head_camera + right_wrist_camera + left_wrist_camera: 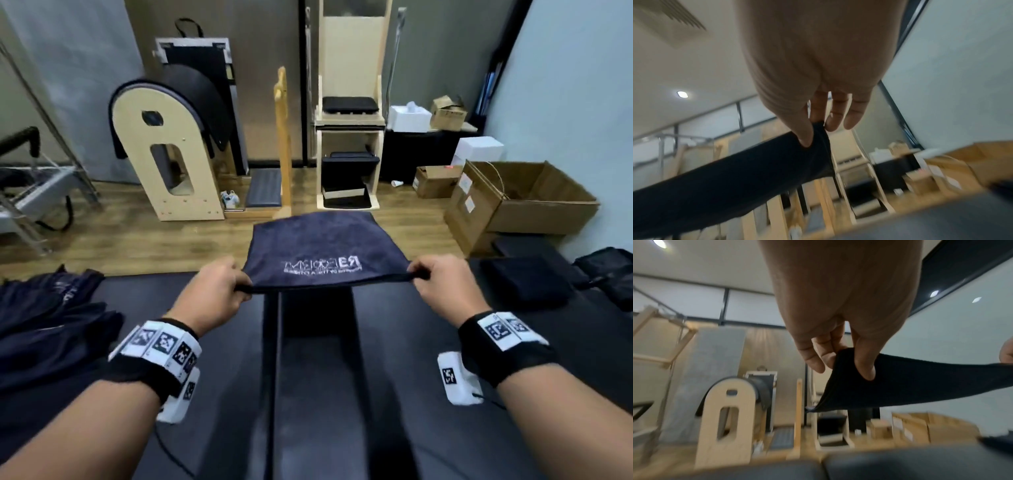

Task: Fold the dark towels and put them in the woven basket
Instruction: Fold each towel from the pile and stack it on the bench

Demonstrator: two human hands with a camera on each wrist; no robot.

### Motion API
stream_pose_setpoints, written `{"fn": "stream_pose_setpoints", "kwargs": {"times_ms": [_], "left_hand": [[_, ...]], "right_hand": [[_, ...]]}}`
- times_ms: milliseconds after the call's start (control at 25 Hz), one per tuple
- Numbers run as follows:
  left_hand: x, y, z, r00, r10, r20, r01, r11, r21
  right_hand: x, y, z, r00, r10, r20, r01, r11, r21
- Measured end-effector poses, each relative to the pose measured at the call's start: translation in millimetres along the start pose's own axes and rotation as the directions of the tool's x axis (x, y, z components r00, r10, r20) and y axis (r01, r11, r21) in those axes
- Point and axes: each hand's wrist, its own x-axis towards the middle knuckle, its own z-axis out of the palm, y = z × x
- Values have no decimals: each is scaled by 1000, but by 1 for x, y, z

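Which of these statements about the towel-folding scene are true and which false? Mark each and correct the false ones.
1. Both hands hold the dark navy towel with white lettering in the air. True: the left hand and the right hand each pinch a near corner.
2. The towel lies flat on the black padded surface. False: it is stretched between the hands above it.
3. A pile of loose dark navy towels lies on the person's left. True.
4. The large open cardboard box stands on the left. False: it stands on the right.
5. The left thumb presses on the towel's cloth. True.
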Motion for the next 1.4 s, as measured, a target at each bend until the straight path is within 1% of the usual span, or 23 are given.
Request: {"fn": "stream_pose_setpoints", "kwargs": {"times_ms": [80, 160, 200, 280, 360, 400, 440, 480, 520, 640, 680, 760, 840, 920, 960, 1040, 1080, 1120, 1200, 1240, 1280, 1360, 1400], "left_hand": [[-34, -11, 55, 984, -99, 146, 102, 995, -13], [-70, -18, 101, 928, -229, 293, 246, 969, -22], [-87, -20, 119, 885, -271, 377, 300, 954, -19], [-111, -19, 139, 800, -275, 534, 344, 938, -32], [-121, -17, 141, 723, -229, 652, 356, 932, -68], [-121, -17, 139, 701, -214, 680, 369, 925, -89], [-119, -20, 137, 695, -212, 687, 386, 917, -107], [-115, -23, 134, 702, -212, 680, 390, 913, -117], [-109, -26, 133, 714, -216, 665, 391, 912, -124], [-80, -32, 129, 781, -263, 566, 412, 898, -152], [-67, -35, 128, 800, -279, 530, 422, 891, -167], [-38, -42, 127, 825, -312, 471, 437, 881, -183], [-10, -51, 132, 840, -339, 424, 443, 879, -176], [15, -65, 144, 848, -372, 378, 450, 881, -143], [23, -71, 153, 853, -374, 363, 442, 888, -123], [32, -80, 172, 857, -324, 402, 383, 921, -75], [34, -82, 181, 849, -281, 447, 334, 941, -43], [34, -83, 190, 834, -233, 499, 276, 961, -12], [33, -84, 201, 791, -166, 589, 178, 983, 38], [33, -85, 205, 778, -152, 609, 148, 987, 57], [34, -86, 208, 775, -148, 614, 128, 989, 76], [35, -86, 209, 777, -143, 613, 88, 989, 120], [34, -84, 207, 772, -143, 620, 66, 987, 146]], "right_hand": [[-34, 28, 49, 980, 71, 187, -49, 992, -118], [-70, 53, 86, 904, 165, 394, -97, 978, -186], [-88, 62, 101, 842, 189, 506, -97, 975, -202], [-112, 71, 111, 692, 179, 700, -61, 980, -191], [-118, 73, 104, 572, 161, 804, -55, 986, -158], [-116, 73, 99, 537, 156, 829, -71, 988, -139], [-112, 74, 95, 531, 155, 833, -88, 988, -127], [-105, 74, 92, 552, 155, 819, -99, 988, -120], [-97, 73, 90, 595, 150, 790, -104, 989, -109], [-64, 65, 90, 760, 124, 638, -81, 992, -96], [-50, 62, 93, 799, 134, 586, -107, 991, -81], [-23, 59, 104, 843, 185, 504, -174, 982, -69], [1, 58, 119, 862, 235, 449, -238, 970, -50], [20, 54, 136, 859, 306, 410, -322, 946, -32], [25, 52, 144, 853, 343, 395, -341, 937, -76], [23, 46, 161, 827, 364, 429, -298, 930, -215], [16, 42, 169, 798, 352, 489, -253, 932, -258], [5, 35, 176, 744, 329, 581, -204, 940, -272], [-24, 22, 185, 605, 236, 761, -92, 969, -227], [-36, 17, 190, 561, 205, 802, -37, 974, -223], [-47, 15, 193, 556, 183, 811, 29, 971, -239], [-59, 15, 196, 608, 147, 780, 149, 944, -294], [-60, 17, 195, 631, 146, 762, 178, 929, -325]]}}
